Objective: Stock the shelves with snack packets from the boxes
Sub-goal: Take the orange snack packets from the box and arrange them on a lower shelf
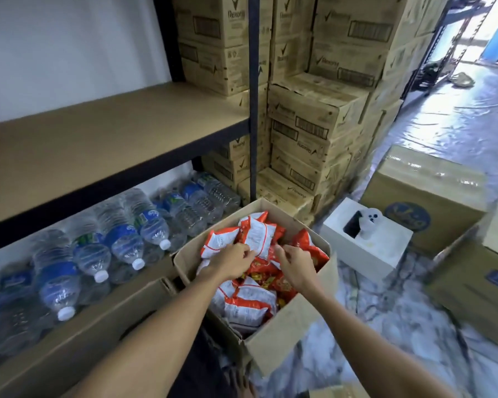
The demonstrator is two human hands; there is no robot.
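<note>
Item: open cardboard box [273, 351], lower centre of frame, on the floor, filled with orange-and-white snack packets [246, 307].
Left hand [233, 259]: inside the box, grip curled, pinching the lower left edge of the top snack packet [256, 237].
Right hand [295, 261]: inside the box, grip curled, pinching the same packet's lower right edge.
Shelf board [98, 130]: upper left, bare brown.
Water bottles [121, 239]: lower left, lying under the shelf board.
Rexona cartons [314, 119]: upper centre, stacked.

Forearms stretched forward, left grip [236, 261] and right grip [295, 262] close together, fingers [245, 249] curled.
</note>
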